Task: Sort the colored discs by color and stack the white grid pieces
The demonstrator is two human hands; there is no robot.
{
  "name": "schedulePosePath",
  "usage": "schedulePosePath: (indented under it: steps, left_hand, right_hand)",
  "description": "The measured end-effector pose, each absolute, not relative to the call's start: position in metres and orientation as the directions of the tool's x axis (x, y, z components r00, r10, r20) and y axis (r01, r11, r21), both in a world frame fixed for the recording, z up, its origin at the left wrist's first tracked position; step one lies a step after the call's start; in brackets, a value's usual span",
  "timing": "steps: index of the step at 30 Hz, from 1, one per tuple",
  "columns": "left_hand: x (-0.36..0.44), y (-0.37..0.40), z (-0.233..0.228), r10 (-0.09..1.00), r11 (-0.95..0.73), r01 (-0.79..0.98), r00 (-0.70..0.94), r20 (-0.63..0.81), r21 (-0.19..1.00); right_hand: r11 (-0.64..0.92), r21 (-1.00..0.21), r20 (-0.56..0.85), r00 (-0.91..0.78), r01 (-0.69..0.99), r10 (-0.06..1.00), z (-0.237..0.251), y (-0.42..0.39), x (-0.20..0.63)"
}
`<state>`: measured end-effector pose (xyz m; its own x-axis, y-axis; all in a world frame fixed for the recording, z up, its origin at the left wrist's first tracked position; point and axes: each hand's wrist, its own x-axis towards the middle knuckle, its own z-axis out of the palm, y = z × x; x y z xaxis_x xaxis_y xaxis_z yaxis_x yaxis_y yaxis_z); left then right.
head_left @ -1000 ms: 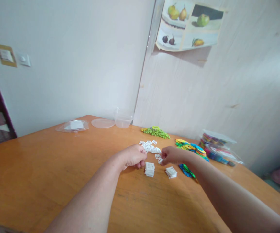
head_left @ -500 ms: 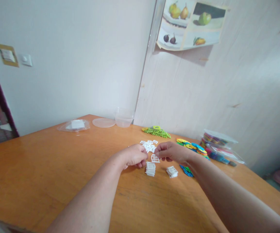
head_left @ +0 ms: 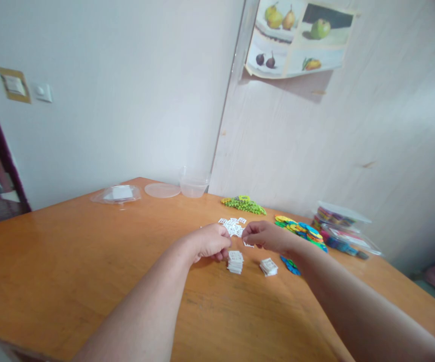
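My left hand rests on the orange table with its fingers curled, the fingertips just left of a short stack of white plastic window pieces. My right hand hovers just right of it, fingers pinched together over a small white piece that peeks out below them. A second white stack lies under my right wrist. Loose white pieces are scattered just beyond both hands.
A green pile, a multicoloured pile and a few blue-green pieces lie to the right. Clear boxes of coloured parts sit by the wall. An empty tub, a round lid and a plastic bag are at the back.
My right hand lifted a white piece from the table, drew left toward my left hand, and now covers most of it. My left hand stayed by the stack.
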<state>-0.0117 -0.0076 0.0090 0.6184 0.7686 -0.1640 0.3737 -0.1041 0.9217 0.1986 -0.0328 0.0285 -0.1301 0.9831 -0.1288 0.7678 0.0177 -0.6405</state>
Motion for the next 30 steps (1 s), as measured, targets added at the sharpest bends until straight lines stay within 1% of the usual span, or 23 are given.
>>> schedulePosePath:
  steps: [2, 4, 11, 17, 19, 22, 27, 30]
  left_hand:
    - [-0.012, -0.008, 0.009, 0.770, -0.101, 0.371, 0.616, -0.163, 0.923]
    - [-0.012, -0.008, 0.009, 0.771, -0.099, 0.366, 0.616, -0.161, 0.925]
    - [-0.013, -0.007, 0.009, 0.765, -0.093, 0.373, 0.620, -0.174, 0.923]
    - [-0.012, -0.008, 0.012, 0.771, -0.078, 0.413, 0.602, -0.208, 0.908]
    - [-0.012, -0.008, 0.012, 0.768, -0.078, 0.414, 0.605, -0.210, 0.907]
    - [-0.012, -0.008, 0.011, 0.766, -0.078, 0.414, 0.607, -0.211, 0.907]
    - [-0.013, -0.008, 0.010, 0.770, -0.080, 0.397, 0.607, -0.196, 0.914]
    - [-0.012, -0.007, 0.008, 0.772, -0.094, 0.390, 0.610, -0.180, 0.916]
  right_hand:
    - [0.001, -0.517, -0.076, -0.047, 0.856, 0.996, 0.025, -0.026, 0.207]
    - [-0.028, -0.436, -0.054, 0.004, 0.899, 0.999, 0.021, -0.021, 0.213]
    - [-0.036, -0.274, -0.062, 0.020, 0.961, 0.998, 0.009, -0.013, 0.222]
    - [-0.154, -0.171, -0.058, 0.146, 0.973, 0.988, 0.006, -0.008, 0.218]
    - [-0.187, -0.162, -0.075, 0.177, 0.969, 0.981, 0.008, -0.009, 0.212]
    - [-0.202, -0.187, -0.111, 0.184, 0.961, 0.977, 0.012, -0.011, 0.204]
    - [-0.190, -0.273, -0.172, 0.146, 0.943, 0.974, 0.016, -0.017, 0.201]
    - [-0.168, -0.337, -0.158, 0.120, 0.926, 0.980, 0.015, -0.021, 0.204]
